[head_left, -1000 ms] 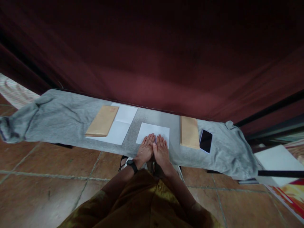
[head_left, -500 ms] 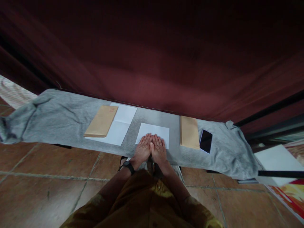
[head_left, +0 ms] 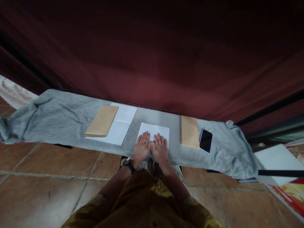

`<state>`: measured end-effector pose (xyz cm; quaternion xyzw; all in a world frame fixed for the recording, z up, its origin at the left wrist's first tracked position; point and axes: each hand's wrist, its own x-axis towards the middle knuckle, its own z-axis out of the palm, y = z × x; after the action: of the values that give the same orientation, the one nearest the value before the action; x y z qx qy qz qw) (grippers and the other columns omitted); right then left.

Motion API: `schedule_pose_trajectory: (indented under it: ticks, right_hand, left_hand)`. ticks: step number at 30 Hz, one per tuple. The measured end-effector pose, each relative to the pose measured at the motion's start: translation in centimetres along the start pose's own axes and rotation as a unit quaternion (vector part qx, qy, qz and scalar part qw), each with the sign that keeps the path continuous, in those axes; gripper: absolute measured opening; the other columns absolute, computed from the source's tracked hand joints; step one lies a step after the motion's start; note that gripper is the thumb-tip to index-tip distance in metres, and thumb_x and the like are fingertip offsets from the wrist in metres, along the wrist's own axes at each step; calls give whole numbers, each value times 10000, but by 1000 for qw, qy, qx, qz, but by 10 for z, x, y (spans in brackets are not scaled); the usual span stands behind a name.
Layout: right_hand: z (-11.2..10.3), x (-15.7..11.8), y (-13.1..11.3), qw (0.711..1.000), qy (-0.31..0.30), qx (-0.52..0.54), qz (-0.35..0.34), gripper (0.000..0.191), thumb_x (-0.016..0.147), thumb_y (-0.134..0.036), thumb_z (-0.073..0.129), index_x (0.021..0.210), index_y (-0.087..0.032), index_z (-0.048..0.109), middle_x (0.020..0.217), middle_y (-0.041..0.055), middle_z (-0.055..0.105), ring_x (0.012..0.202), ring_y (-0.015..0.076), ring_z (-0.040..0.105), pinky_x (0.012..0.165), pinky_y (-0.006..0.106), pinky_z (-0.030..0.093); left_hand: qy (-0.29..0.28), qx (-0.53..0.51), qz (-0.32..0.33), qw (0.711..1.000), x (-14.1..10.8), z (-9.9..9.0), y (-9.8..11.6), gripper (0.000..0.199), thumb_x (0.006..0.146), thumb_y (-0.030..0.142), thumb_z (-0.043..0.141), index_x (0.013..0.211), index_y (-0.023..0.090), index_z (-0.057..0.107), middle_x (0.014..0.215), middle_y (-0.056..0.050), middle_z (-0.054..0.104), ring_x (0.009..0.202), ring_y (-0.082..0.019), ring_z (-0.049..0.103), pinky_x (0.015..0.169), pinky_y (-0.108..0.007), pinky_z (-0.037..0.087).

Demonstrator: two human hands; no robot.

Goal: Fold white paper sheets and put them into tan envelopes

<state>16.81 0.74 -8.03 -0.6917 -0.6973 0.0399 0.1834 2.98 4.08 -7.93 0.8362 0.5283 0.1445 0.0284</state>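
Note:
A white sheet of paper [head_left: 154, 128] lies on the grey cloth-covered bench. My left hand [head_left: 142, 148] rests palm down on its lower left part, fingers stretched out. My right hand [head_left: 160, 149] lies flat on the lower right part, with the thumbs close together and a gap between the two sets of fingers. Neither hand grips anything. To the left, a stack of brown envelopes [head_left: 102, 121] sits on a larger white sheet [head_left: 121, 131] with a crease across it. More brown envelopes [head_left: 189, 132] lie to the right of the hands.
A dark-screened phone [head_left: 205, 141] lies beside the right envelopes. Grey cloth [head_left: 59, 117] covers the bench and bunches at both ends. Behind it hangs a dark red curtain [head_left: 152, 69]. White boards [head_left: 276, 160] and a black bar [head_left: 281, 173] are at the far right.
My hands have moved apart at the fingers; before, they lay side by side near the middle of the sheet. The papers, envelopes and phone have stayed in place.

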Motion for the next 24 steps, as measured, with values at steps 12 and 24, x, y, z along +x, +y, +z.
schedule_pose_trajectory:
  ticks: [12,24]
  right_hand:
    - [3,-4,12,998,29,-40,35,528,1087,-272,397,1573,-65,414,1641,205,392,1531,290,353,1245,519,284]
    - [3,-15,31,993,81,-55,59,549,1093,-291,342,1592,-64,375,1600,220,457,1476,304,430,1212,518,310]
  left_hand:
    - [14,4,-79,997,-3,-2,-10,627,1066,366,274,1593,37,362,1649,-177,358,1559,-273,314,1287,-478,261]
    - [40,2,-124,992,-11,-1,-19,616,1058,347,305,1582,32,384,1639,-183,383,1562,-289,307,1282,-492,264]
